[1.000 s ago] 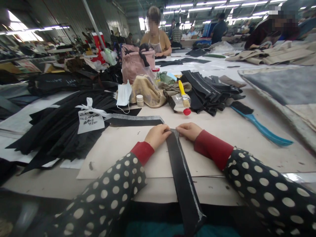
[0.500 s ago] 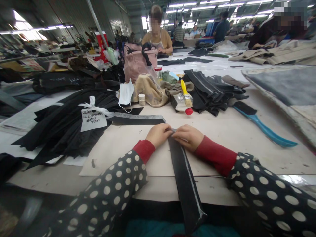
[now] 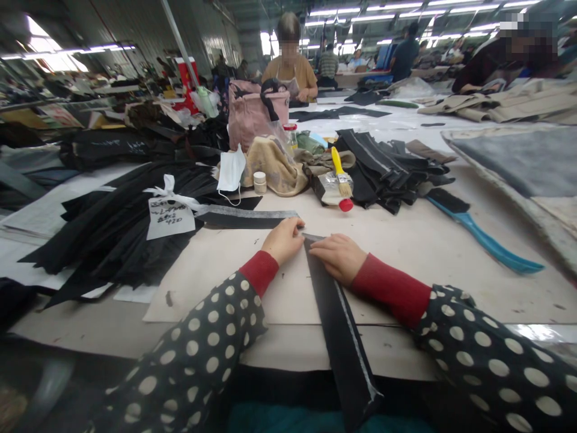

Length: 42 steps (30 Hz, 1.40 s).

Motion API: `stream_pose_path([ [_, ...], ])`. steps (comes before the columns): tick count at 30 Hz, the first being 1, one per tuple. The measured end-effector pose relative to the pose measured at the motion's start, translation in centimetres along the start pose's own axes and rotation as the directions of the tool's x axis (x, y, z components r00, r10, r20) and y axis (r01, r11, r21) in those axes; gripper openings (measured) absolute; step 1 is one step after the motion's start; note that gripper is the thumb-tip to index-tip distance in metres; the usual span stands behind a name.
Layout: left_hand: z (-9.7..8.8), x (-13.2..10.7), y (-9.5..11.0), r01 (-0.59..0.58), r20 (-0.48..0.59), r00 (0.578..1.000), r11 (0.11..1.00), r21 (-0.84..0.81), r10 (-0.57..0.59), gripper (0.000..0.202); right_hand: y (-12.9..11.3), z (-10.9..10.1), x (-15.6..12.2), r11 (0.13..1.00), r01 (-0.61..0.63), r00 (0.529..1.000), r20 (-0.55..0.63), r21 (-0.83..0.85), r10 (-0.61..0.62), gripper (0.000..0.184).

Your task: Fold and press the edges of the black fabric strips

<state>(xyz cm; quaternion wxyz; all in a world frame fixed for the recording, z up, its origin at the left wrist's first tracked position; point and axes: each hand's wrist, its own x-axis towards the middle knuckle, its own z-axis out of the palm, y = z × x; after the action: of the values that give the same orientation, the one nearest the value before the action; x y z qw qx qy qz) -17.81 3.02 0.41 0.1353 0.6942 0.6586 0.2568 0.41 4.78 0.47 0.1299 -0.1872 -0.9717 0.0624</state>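
A long black fabric strip (image 3: 336, 325) with a pale edge lies on a brown paper sheet (image 3: 216, 270) and hangs over the table's near edge. My left hand (image 3: 283, 239) has its fingers curled at the strip's far end, touching the corner. My right hand (image 3: 339, 257) lies on the strip just behind that end, fingers together and pressing it down. A second black strip (image 3: 246, 218) lies crosswise beyond my left hand.
A heap of black cut pieces with a white tag (image 3: 169, 218) fills the left. A yellow brush (image 3: 339, 174), small jar (image 3: 258, 181), face mask (image 3: 231, 171), pink bag (image 3: 252, 114) and stacked black strips (image 3: 387, 165) stand behind. A blue tool (image 3: 484, 237) lies right. People work at far tables.
My right hand has slid from the strip's far tip back toward me along the strip. My left hand has stayed at the far end. The camera has shifted slightly.
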Motion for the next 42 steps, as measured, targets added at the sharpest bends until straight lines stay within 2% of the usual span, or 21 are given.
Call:
stream_pose_path([
  [3, -0.3, -0.1, 0.1, -0.032, -0.064, 0.997, 0.999, -0.019, 0.031, 0.022, -0.1, -0.2, 0.2, 1.0, -0.002, 1.0, 0.003, 0.002, 0.002, 0.034],
  [5, -0.6, -0.3, 0.5, -0.122, -0.09, 0.989, 0.992, -0.045, 0.118, 0.018, -0.1, -0.3, 0.3, 1.0, -0.002, 1.0, 0.006, -0.004, 0.002, 0.034],
  [7, -0.8, -0.6, 1.0, -0.228, -0.028, 0.973, 0.972, -0.048, 0.227, 0.016, -0.2, -0.3, 0.4, 1.0, -0.005, 1.0, 0.015, -0.009, 0.005, 0.033],
  [9, -0.8, -0.9, 1.4, -0.294, 0.082, 0.952, 0.956, -0.015, 0.294, 0.017, -0.2, -0.3, 0.5, 1.0, -0.001, 1.0, 0.014, -0.004, 0.001, 0.033],
  [11, -0.7, -1.0, 1.5, -0.321, 0.16, 0.937, 0.947, 0.034, 0.312, 0.019, -0.1, -0.3, 0.4, 1.0, 0.016, 1.0, -0.007, 0.01, -0.016, 0.031],
  [13, -0.6, -1.1, 1.4, -0.333, 0.179, 0.932, 0.94, 0.079, 0.315, 0.02, 0.3, -0.4, 0.3, 1.0, 0.024, 0.998, -0.057, 0.019, -0.023, 0.024],
  [15, -0.6, -1.2, 1.3, -0.337, 0.177, 0.933, 0.933, 0.128, 0.313, 0.021, 0.7, -0.6, 0.2, 0.999, -0.029, 0.99, -0.135, 0.021, 0.031, 0.017],
  [17, -0.8, -1.3, 1.3, -0.332, 0.167, 0.937, 0.928, 0.167, 0.306, 0.02, 1.2, -0.8, 0.2, 0.989, -0.141, 0.966, -0.212, 0.041, 0.146, 0.016],
  [19, -0.9, -1.3, 1.2, -0.325, 0.159, 0.941, 0.928, 0.18, 0.299, 0.019, 1.5, -0.9, 0.5, 0.962, -0.264, 0.934, -0.228, 0.075, 0.274, 0.018],
  [24, -1.0, -1.3, 0.9, -0.294, 0.132, 0.952, 0.944, 0.149, 0.276, 0.016, 1.8, -0.5, 2.1, 0.892, -0.449, 0.893, -0.022, 0.059, 0.45, 0.028],
  [28, -0.7, -1.0, 0.6, -0.213, 0.084, 0.975, 0.972, 0.104, 0.205, 0.019, 1.8, -0.8, 3.1, 0.823, -0.556, 0.83, 0.124, 0.117, 0.544, 0.029],
  [32, -0.2, -0.5, 0.4, -0.147, 0.016, 0.989, 0.989, 0.019, 0.147, 0.021, 1.8, -1.0, 3.1, 0.767, -0.607, 0.794, 0.183, 0.209, 0.579, 0.025],
  [36, 0.2, 0.1, 0.2, -0.16, 0.002, 0.987, 0.987, -0.026, 0.16, 0.022, 1.9, -0.5, 3.0, 0.767, -0.577, 0.814, 0.123, 0.282, 0.567, 0.02],
  [39, 0.1, 0.4, -0.1, -0.151, 0.001, 0.989, 0.988, -0.042, 0.151, 0.02, 2.2, 0.2, 2.9, 0.808, -0.509, 0.854, 0.058, 0.298, 0.516, 0.019],
  [42, -0.1, 0.7, -0.4, -0.119, 0.039, 0.992, 0.991, -0.067, 0.122, 0.019, 2.6, 0.8, 2.8, 0.849, -0.425, 0.896, 0.013, 0.313, 0.443, 0.026],
])
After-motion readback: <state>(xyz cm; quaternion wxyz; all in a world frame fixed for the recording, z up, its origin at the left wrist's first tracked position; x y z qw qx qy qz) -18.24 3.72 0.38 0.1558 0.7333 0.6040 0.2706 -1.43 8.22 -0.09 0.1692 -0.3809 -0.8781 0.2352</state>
